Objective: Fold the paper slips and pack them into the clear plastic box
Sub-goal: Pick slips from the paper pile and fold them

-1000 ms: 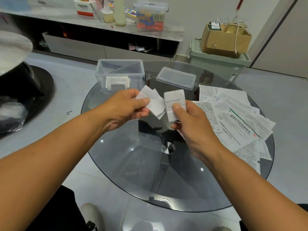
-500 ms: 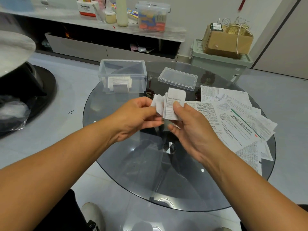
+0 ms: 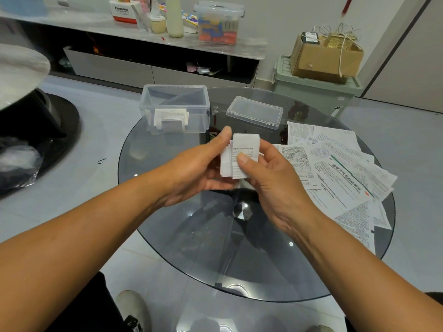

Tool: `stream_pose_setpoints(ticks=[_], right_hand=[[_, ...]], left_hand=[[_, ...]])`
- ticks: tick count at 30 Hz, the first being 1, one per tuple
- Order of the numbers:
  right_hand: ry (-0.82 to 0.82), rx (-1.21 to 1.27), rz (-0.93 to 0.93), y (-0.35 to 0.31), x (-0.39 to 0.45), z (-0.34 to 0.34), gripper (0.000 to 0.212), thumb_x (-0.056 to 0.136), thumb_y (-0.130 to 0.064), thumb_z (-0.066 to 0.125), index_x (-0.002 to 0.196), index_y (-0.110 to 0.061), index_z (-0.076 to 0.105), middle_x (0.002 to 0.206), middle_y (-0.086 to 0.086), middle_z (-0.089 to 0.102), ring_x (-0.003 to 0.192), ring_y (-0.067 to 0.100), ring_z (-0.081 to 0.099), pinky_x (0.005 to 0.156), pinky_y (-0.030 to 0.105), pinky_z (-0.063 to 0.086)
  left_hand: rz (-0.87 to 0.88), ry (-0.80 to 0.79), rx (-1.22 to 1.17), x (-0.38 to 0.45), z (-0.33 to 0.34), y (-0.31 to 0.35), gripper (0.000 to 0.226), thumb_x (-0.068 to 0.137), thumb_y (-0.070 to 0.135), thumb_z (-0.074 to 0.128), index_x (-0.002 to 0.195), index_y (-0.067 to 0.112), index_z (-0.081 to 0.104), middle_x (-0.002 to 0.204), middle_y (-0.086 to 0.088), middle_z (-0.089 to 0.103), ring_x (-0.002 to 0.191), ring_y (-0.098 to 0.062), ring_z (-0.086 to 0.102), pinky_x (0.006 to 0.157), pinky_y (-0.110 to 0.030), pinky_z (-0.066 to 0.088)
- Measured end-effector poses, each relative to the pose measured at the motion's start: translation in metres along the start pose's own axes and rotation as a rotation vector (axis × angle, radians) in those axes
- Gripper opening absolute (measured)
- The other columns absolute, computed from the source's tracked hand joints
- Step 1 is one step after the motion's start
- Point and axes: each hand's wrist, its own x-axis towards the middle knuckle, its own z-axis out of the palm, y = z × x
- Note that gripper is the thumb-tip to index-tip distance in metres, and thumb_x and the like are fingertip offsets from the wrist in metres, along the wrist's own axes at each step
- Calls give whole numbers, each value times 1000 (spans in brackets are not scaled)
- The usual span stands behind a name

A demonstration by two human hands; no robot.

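Paper slip: we hold one folded paper slip (image 3: 244,155) up over the round glass table (image 3: 191,236), between both our hands and in front of the clear plastic box (image 3: 175,109).
Left hand: our left hand (image 3: 199,171) holds the left side of the slip, with the thumb up along its edge and the fingers under it.
Right hand: our right hand (image 3: 271,178) pinches the slip, with the thumb pressed on the printed front and the fingers behind.
Step now: we think we are finishing the fold, squeezing the layers flat into a small block.
Next move: we think the slip has to go up and to the left, over the box's open top, and then down inside. It needs a firm pinch so the fold does not spring open, and it should land flat on the slips already there.
Box: the clear box stands open at the far left of the table. We can see a few folded slips (image 3: 170,118) lying at the bottom through its wall.
Lid: the clear lid (image 3: 254,112) lies flat on the table just right of the box, so nothing covers the box.
Still to fold: a pile of flat printed sheets (image 3: 342,173) lies spread on the right side of the table, so we think much of the job is left.
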Motion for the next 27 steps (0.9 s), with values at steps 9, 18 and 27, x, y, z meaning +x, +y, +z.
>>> stream_pose_setpoints(ticks=[9,18,27], right_hand=[[-142,301,113,-7,1,-6,35,98,-5,56,132,4,59,114,21,73,105,27,72,87,31,59],[-149,479,193,-10,-1,-3,38,95,-3,53,133,0,58,118,21,71,107,27,73,92,35,60],[-40,551,189,-8,5,-9,31,104,-2,47,133,-1,58,133,26,65,122,39,65,102,53,53]], left_hand=[[20,22,-90,7,-12,-5,29,104,33,51,96,7,60,91,-13,61,77,-19,62,92,-41,57],[99,9,-224,3,-8,-6,9,92,12,56,87,5,57,100,-24,56,65,-17,52,69,-33,56],[261,222,73,2,-2,-7,14,91,2,69,85,10,59,106,-25,71,100,-34,71,93,-46,59]])
